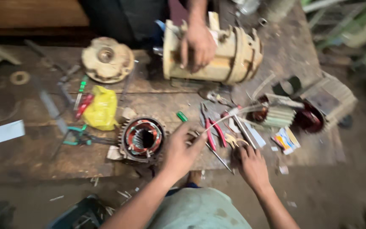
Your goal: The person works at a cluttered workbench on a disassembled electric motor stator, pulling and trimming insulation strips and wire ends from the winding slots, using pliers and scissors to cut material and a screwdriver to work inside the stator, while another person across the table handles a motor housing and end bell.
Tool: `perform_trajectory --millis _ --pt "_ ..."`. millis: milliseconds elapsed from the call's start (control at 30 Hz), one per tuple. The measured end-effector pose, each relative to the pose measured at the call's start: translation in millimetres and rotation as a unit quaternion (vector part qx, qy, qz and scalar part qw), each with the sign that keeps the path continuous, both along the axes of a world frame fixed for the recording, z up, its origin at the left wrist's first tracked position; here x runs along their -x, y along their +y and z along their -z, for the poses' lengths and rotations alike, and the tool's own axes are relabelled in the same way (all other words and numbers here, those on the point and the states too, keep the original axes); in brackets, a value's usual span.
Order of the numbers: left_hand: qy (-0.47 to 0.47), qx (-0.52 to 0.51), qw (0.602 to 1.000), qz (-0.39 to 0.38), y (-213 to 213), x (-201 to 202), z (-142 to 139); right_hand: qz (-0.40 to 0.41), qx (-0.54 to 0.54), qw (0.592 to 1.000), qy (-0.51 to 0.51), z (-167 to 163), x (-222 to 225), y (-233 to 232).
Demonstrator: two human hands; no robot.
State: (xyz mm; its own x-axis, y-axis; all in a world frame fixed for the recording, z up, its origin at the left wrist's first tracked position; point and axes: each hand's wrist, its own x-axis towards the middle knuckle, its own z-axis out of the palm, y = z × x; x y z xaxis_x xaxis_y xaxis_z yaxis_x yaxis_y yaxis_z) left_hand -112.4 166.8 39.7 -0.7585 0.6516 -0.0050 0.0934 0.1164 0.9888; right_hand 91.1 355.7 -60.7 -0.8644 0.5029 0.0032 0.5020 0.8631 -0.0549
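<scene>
My left hand (182, 149) reaches over the wooden bench (30, 152), its thumb and forefinger at the shaft of a green-handled screwdriver (182, 116); blur hides whether it grips it. Just left of it lies a round stator with copper windings (142, 138). My right hand (253, 166) rests fingertips-down on the bench near red-handled pliers (212, 131) and a small yellow tool (231, 140), with nothing seen in it. Another person's hand (198, 44) lies on a cream motor housing (234, 55) at the far side.
A cream end cover (106, 59) and a yellow plastic bag (102, 108) lie at the left, with several hand tools beside them. A second wound stator (276, 114) and a ribbed housing (331, 99) sit at the right. The bench edge runs near my knees.
</scene>
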Motion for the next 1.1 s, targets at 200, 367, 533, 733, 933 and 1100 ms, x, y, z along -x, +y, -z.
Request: perform_trajectory --millis 200,367,533,733,933,1100 --pt "-0.073 0.01 0.996 -0.047 74.7 -4.6 86.8 -0.026 -0.026 0.999 -0.004 26.8 -2.7 24.9" --pt "-0.078 0.091 0.99 -0.078 69.3 -18.6 105.4 0.01 0.149 0.978 -0.143 21.5 4.8 51.2" --pt "0.042 0.078 0.987 -0.136 69.7 -8.4 95.7 0.035 0.309 0.943 -0.12 24.1 -8.8 63.9" --pt "0.056 0.114 0.979 -0.159 70.5 -6.3 95.6 0.125 0.436 0.891 -0.002 38.0 -50.1 49.8" --pt "0.155 0.122 0.974 -0.11 66.1 -33.3 91.7 0.108 0.672 0.732 -0.013 26.7 -21.8 23.0" --pt "0.166 0.239 0.952 -0.098 46.9 -41.8 89.8 0.046 0.627 0.775 -0.061 12.9 9.3 13.3"
